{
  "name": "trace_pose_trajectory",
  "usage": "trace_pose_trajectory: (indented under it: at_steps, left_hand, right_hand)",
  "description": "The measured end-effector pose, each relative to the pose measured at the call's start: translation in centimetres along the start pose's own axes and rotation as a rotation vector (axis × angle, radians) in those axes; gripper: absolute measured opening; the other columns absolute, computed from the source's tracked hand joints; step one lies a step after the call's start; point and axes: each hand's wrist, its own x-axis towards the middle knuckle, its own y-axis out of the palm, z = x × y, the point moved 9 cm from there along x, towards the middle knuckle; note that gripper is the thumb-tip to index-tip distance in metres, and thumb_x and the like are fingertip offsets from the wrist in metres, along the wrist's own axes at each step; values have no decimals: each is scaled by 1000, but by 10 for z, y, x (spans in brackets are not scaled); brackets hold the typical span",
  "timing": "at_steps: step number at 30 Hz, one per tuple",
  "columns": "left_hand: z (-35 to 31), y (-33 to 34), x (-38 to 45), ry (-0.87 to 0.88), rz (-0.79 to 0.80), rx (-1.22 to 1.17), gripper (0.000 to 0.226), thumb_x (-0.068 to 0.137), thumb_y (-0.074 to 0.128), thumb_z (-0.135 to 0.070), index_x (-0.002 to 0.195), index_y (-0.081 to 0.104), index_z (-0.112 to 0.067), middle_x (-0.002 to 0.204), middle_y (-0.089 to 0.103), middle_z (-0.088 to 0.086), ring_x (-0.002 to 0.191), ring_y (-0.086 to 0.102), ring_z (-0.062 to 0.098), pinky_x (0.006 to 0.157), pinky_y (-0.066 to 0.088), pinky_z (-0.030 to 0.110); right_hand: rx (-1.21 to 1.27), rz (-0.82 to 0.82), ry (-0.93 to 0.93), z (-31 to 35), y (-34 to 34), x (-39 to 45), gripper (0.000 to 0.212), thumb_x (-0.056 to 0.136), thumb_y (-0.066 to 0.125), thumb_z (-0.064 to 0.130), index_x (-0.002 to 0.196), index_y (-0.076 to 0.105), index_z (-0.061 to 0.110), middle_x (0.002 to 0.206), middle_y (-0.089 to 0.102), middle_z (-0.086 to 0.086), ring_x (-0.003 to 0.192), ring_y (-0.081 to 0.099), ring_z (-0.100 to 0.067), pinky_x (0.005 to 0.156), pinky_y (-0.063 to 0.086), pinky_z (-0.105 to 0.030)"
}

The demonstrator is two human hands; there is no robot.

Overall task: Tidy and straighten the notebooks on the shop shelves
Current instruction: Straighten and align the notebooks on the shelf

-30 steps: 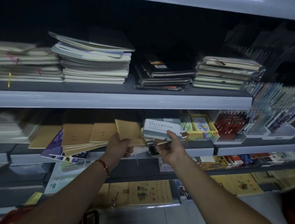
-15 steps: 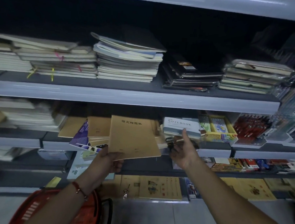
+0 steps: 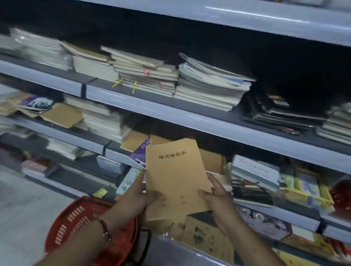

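A tan kraft notebook point(image 3: 176, 173) with black printed characters is held upright in front of the middle shelf. My left hand point(image 3: 139, 193) grips its lower left edge, thumb on the cover. My right hand point(image 3: 216, 195) grips its lower right edge the same way. Behind it lie more tan notebooks point(image 3: 209, 160) and a purple-covered one point(image 3: 139, 153) in a loose, fanned pile. A grey book marked NOTEBOOK point(image 3: 255, 170) tops a stack just to the right.
The upper shelf point(image 3: 151, 107) carries several uneven stacks of white point(image 3: 208, 88) and black notebooks point(image 3: 276, 113). At the left of the middle shelf lie scattered tan notebooks point(image 3: 62, 115). A red shopping basket point(image 3: 82, 225) stands on the floor below my left arm. Yellow packs point(image 3: 307, 189) fill the right.
The tan notebook has come off the pile and toward me. My right hand left the NOTEBOOK stack and took the notebook's right edge. The view swung left and tilted.
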Motion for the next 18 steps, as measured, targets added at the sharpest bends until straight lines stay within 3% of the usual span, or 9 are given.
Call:
trace_pose_trajectory:
  at_steps: [2,3,5,7,9,13,18]
  left_hand:
    - [-14,-12,-15,95,-109,86,81,75,74,-29,129,26,-67,116,65,-20,108,66,12,82,55,24]
    - [-17,-17,-23,119,-154,126,81,81,72,-24,139,27,-58,119,60,-25,111,63,11,84,52,20]
    - [-19,-29,-40,97,-246,294,79,92,66,-16,155,22,-34,131,54,-16,119,56,13,87,46,18]
    - [-15,-45,-55,54,-314,444,80,93,63,-19,159,18,-26,147,43,-3,130,47,17,98,43,25]
    - [-13,-66,-73,32,-379,471,82,91,64,-20,159,18,-29,150,38,0,131,44,19,100,41,29]
    - [-5,-115,-108,8,-496,388,85,87,67,-19,156,21,-41,134,50,0,115,57,22,94,50,36]
    - [8,-187,-149,13,-596,359,83,87,65,-18,154,23,-45,128,54,-3,107,61,19,90,53,37]
  right_hand:
    - [-57,83,-51,8,14,-7,56,95,57,-2,114,58,51,117,71,8,106,68,-17,90,57,-42]
    - [-72,121,-74,12,22,-11,55,96,57,-1,116,57,49,121,69,8,108,67,-16,89,57,-39]
    - [-98,178,-122,19,38,-16,54,96,56,-2,125,55,44,133,63,5,116,63,-16,90,55,-34]
    - [-139,207,-142,23,57,-22,53,95,54,-3,134,54,33,137,59,0,115,61,-13,83,52,-28]
    - [-151,228,-138,25,79,-28,50,96,51,-5,135,52,26,131,62,-1,106,61,-10,77,49,-24]
    - [-180,291,-120,25,127,-42,49,92,48,-11,131,53,18,121,67,-3,99,64,-10,67,48,-18]
    - [-251,355,-97,22,206,-54,43,90,50,-4,113,56,32,117,69,11,100,66,-10,80,52,-35]
